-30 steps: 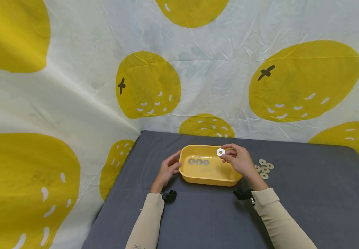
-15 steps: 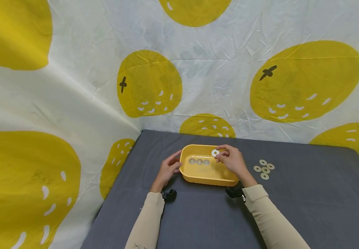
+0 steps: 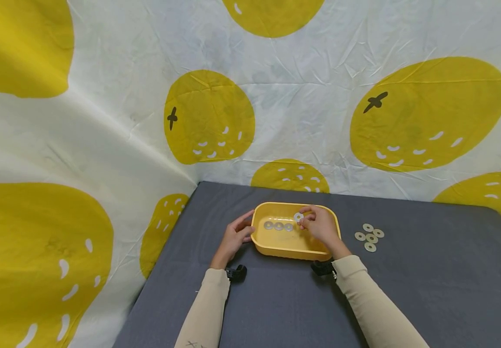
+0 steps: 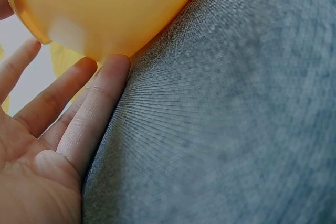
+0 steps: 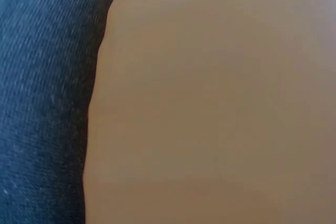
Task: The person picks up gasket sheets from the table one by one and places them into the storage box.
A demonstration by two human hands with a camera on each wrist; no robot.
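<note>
A yellow plastic tray (image 3: pixel 293 252) stands on the dark cloth, with three flat metal washers (image 3: pixel 278 226) in a row on its floor. My left hand (image 3: pixel 233 238) is at the tray's left end; in the left wrist view its fairly straight fingers (image 4: pixel 100 103) touch the tray's outer wall (image 4: pixel 121 9). My right hand (image 3: pixel 321 226) pinches another washer (image 3: pixel 298 217) between thumb and fingertips, inside the tray's outline just right of the row. In the right wrist view the tray's wall (image 5: pixel 210 103) fills most of the frame, hiding the right hand's fingers and washer.
Several more washers (image 3: pixel 370 238) lie loosely grouped on the grey tablecloth (image 3: pixel 276 299) to the right of the tray. Behind the table and along its left side hangs a white curtain (image 3: pixel 293 121) printed with big yellow fruit.
My right hand has moved left and slightly down with the pinched washer, from the tray's right rear towards the row. The left hand keeps its place at the tray.
</note>
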